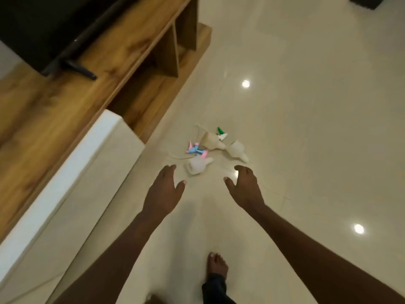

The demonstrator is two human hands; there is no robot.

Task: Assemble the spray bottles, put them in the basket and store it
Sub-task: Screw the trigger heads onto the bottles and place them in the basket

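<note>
Both bare hands out over the glossy cream tile floor (306,106), left hand (163,194) and right hand (246,189), fingers relaxed and apart, gripping nothing. Just above them at frame centre, lying loose: three small translucent white plastic bottles (198,164), pink and blue trigger sprayer heads (195,149), green trigger sprayer head (221,133). Upper left: wooden TV cabinet (87,80).

No readable text, label, brand, number or sign appears anywhere in the view. The small translucent white plastic spray bottles (213,140) lying on the glossy cream tiled floor (306,128) show blank, blurred surfaces with no lettering.
</note>
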